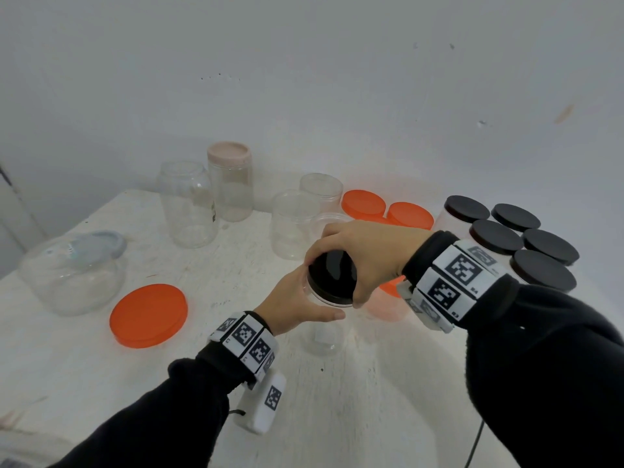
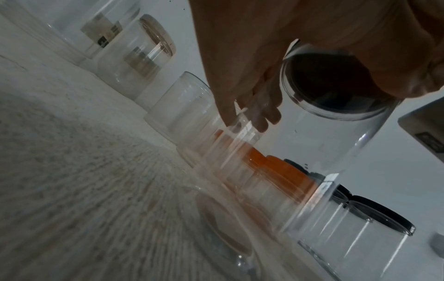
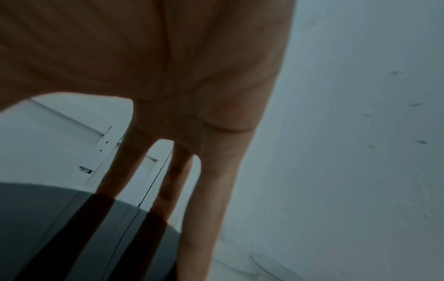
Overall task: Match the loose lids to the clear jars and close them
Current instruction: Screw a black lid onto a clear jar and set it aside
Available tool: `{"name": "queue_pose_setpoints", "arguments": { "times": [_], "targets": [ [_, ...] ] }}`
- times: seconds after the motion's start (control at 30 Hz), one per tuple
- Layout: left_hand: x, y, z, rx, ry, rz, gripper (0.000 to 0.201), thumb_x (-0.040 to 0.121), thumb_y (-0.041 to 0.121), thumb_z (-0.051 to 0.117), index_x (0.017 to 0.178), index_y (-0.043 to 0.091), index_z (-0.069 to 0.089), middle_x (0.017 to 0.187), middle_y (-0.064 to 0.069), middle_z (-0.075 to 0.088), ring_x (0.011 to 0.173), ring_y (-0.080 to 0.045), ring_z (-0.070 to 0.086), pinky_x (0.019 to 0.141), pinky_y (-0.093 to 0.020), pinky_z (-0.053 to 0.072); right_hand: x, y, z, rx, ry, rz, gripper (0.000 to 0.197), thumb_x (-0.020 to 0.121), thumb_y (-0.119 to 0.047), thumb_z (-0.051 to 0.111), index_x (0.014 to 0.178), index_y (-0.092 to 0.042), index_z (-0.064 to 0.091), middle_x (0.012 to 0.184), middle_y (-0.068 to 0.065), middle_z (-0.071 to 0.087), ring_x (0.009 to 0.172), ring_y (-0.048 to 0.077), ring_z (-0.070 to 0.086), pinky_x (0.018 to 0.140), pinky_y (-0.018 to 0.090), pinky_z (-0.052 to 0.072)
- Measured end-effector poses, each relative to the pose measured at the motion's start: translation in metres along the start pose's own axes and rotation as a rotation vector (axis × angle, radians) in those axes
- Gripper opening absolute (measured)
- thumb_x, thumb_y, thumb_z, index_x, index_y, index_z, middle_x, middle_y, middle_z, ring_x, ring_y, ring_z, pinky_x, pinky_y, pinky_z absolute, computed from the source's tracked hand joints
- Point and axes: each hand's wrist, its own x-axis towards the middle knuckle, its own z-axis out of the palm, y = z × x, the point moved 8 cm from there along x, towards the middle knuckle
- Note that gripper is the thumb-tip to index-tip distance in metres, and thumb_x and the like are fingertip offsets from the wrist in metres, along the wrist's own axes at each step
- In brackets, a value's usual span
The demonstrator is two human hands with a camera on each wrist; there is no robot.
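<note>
A clear jar (image 1: 322, 332) stands on the white table (image 1: 84, 383) in the middle, and my left hand (image 1: 297, 307) grips it just under the rim. A black lid (image 1: 332, 276) sits on its mouth. My right hand (image 1: 358, 261) comes from above with fingers and thumb curled round the lid's edge. In the left wrist view the jar (image 2: 336, 148) shows from below with the dark lid (image 2: 336, 85) at its top. The right wrist view has my fingers (image 3: 211, 190) reaching down over the lid's glossy black top (image 3: 60, 237).
Several jars closed with black lids (image 1: 516, 244) stand at the right. Open clear jars (image 1: 293, 224) and orange lids (image 1: 385, 211) sit behind my hands. A loose orange lid (image 1: 148, 315) lies at the left, next to a wide jar (image 1: 72, 271) and a pink-lidded jar (image 1: 231, 180).
</note>
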Motion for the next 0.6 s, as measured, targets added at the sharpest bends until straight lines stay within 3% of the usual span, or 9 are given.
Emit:
{"name": "queue_pose_setpoints", "arguments": {
  "times": [0.17,0.3,0.43,0.53,0.6],
  "targets": [
    [0.0012,0.0038,0.0021,0.028,-0.061,-0.015,0.067,0.056,0.024,0.083,0.111,0.037,0.048,0.111,0.016,0.061,0.107,0.009,0.055,0.083,-0.006,0.042,-0.0006,0.0009,-0.0009,-0.024,0.028,-0.006,0.076,0.059,-0.033,0.084,0.126,-0.037,0.047,0.112,-0.004,0.046,0.097,0.013,0.046,0.079,0.031,0.051],
    [0.0026,0.0065,0.004,0.064,-0.152,-0.054,0.07,0.049,0.04,0.08,0.112,0.037,0.049,0.112,0.016,0.061,0.107,0.007,0.055,0.084,-0.009,0.043,-0.0036,-0.0005,-0.0008,-0.038,0.069,-0.01,0.072,0.062,-0.041,0.08,0.125,-0.034,0.048,0.105,-0.004,0.046,0.092,0.012,0.044,0.075,0.027,0.049],
    [0.0019,0.0066,0.0028,0.061,-0.126,-0.053,0.069,0.049,0.038,0.08,0.112,0.034,0.051,0.109,0.013,0.064,0.106,0.001,0.058,0.086,-0.014,0.045,-0.0044,0.0006,0.0011,-0.06,0.133,0.031,0.066,0.065,-0.047,0.075,0.122,-0.025,0.049,0.1,-0.002,0.049,0.086,0.013,0.043,0.06,0.018,0.038],
    [-0.0011,0.0059,0.0031,0.055,-0.098,-0.044,0.068,0.053,0.023,0.084,0.112,0.033,0.051,0.106,0.016,0.066,0.104,0.002,0.059,0.083,-0.011,0.045,-0.004,0.0032,0.0032,-0.073,0.225,0.121,0.061,0.067,-0.059,0.069,0.106,-0.015,0.053,0.088,-0.001,0.05,0.072,0.012,0.045,0.056,0.023,0.039],
    [-0.0042,0.0044,0.0029,0.042,-0.063,-0.036,0.066,0.058,0.01,0.083,0.111,0.033,0.051,0.101,0.02,0.067,0.1,0.005,0.06,0.08,-0.009,0.045,-0.0058,0.0044,0.0038,-0.058,0.29,0.211,0.059,0.068,-0.065,0.065,0.088,-0.012,0.05,0.074,-0.003,0.044,0.06,0.008,0.039,0.048,0.023,0.032]
  ]
}}
